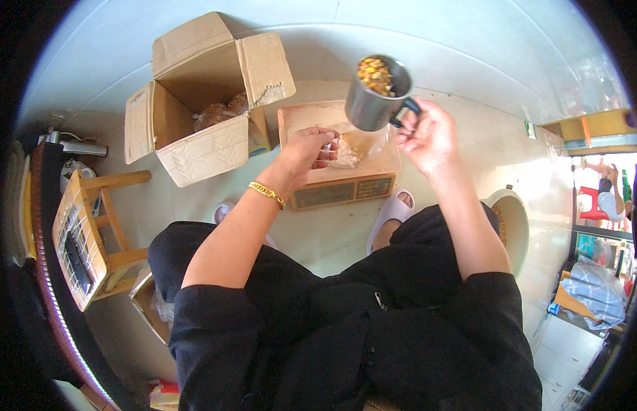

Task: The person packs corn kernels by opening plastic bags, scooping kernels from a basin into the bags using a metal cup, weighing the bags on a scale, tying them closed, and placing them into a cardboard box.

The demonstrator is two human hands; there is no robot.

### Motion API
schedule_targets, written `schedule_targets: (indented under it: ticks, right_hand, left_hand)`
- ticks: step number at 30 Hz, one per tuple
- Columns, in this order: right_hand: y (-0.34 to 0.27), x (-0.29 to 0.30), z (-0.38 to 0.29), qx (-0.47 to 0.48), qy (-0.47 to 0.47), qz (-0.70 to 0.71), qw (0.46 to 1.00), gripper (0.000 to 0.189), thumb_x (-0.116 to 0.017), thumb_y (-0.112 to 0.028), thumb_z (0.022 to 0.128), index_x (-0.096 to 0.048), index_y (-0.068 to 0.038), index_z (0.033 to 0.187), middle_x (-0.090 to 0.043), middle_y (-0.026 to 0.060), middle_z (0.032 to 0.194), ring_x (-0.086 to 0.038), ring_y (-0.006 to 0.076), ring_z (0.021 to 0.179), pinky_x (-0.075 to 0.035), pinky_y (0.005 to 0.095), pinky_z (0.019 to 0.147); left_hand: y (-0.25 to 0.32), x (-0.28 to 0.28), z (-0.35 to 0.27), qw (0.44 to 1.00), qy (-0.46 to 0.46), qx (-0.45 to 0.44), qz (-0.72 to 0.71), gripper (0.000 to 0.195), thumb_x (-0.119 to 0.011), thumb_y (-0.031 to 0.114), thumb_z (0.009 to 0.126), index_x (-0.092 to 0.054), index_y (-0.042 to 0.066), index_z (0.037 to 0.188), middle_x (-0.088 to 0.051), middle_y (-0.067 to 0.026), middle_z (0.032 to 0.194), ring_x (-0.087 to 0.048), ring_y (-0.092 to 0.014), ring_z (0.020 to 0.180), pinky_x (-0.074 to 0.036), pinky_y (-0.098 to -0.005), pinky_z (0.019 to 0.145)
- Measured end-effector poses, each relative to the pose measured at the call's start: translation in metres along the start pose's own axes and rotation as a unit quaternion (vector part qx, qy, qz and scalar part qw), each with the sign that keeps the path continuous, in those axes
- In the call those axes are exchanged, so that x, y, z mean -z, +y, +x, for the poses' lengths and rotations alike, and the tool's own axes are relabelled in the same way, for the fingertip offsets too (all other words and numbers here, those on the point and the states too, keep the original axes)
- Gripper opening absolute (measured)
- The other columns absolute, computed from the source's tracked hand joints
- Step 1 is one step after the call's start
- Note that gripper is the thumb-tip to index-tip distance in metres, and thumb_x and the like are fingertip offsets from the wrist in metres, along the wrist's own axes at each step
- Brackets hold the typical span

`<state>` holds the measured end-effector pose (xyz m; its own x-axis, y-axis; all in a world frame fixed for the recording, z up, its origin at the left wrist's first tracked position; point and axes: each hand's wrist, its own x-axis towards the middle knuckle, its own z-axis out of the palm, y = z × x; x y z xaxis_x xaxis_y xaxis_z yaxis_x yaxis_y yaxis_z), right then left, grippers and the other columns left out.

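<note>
My right hand (426, 136) grips the dark handle of a grey metal mug (369, 108), raised above the scale and tilted. Yellow-brown grains (376, 77), perhaps corn, fill part of it. With pinched fingers my left hand (310, 151) holds the edge of a clear plastic bag (377, 144). Pale grains or powder show inside the bag, which rests on the platform of a digital scale (310, 115). The scale's display and keypad face me.
An open cardboard box (202, 149) with bagged goods stands beyond my left hand. A wooden stool (112, 259) is at the left, and a pale bucket (516, 231) of grains stands by my right knee. My feet in light slides flank the scale. Another person (611, 200) is at the far right.
</note>
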<state>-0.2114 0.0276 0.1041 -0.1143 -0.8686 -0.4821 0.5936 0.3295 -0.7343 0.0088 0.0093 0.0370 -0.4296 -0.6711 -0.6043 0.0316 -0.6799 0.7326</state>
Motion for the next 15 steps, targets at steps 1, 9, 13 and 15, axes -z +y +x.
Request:
schedule_targets:
  ticks: [1,9,13,15]
  right_hand:
    - [0.007,-0.001,0.005,0.005,-0.014,-0.02,1.0,0.021,-0.053,-0.029,0.084,-0.049,-0.013,0.071,-0.047,0.0019,0.058,-0.041,0.0163,0.056,-0.036,0.0309,0.054]
    - [0.056,-0.017,0.056,-0.029,0.027,-0.109,0.993,0.015,-0.058,-0.025,0.081,-0.052,-0.016,0.071,-0.046,-0.0027,0.058,-0.039,0.0113,0.053,-0.036,0.0308,0.057]
    - [0.072,0.024,0.064,-0.093,0.049,-0.13,0.986,0.012,-0.056,-0.024,0.082,-0.052,-0.017,0.072,-0.045,-0.0046,0.057,-0.037,0.0103,0.053,-0.038,0.029,0.057]
    - [0.069,0.038,0.061,-0.106,0.114,-0.146,0.977,0.013,-0.056,-0.026,0.081,-0.051,-0.017,0.072,-0.045,-0.0041,0.057,-0.037,0.0105,0.053,-0.038,0.0287,0.057]
  left_hand:
    - [0.0,-0.001,0.001,1.0,-0.002,0.0,0.0,0.025,-0.049,0.017,0.093,-0.054,0.004,0.114,-0.059,-0.0021,0.091,-0.055,-0.011,0.078,-0.045,-0.0257,0.071]
    - [-0.004,0.006,-0.003,0.989,0.079,0.018,-0.124,0.025,-0.051,0.017,0.092,-0.051,0.005,0.113,-0.061,-0.0058,0.093,-0.059,-0.016,0.082,-0.047,-0.0296,0.071]
    - [0.001,0.01,-0.003,0.975,0.04,0.029,-0.216,0.021,-0.054,0.018,0.09,-0.052,0.008,0.108,-0.062,-0.0063,0.091,-0.059,-0.017,0.083,-0.047,-0.0311,0.072]
    - [0.001,0.015,-0.004,0.978,0.037,0.01,-0.205,0.024,-0.052,0.021,0.091,-0.052,0.008,0.112,-0.062,-0.0056,0.094,-0.059,-0.016,0.085,-0.046,-0.0311,0.075]
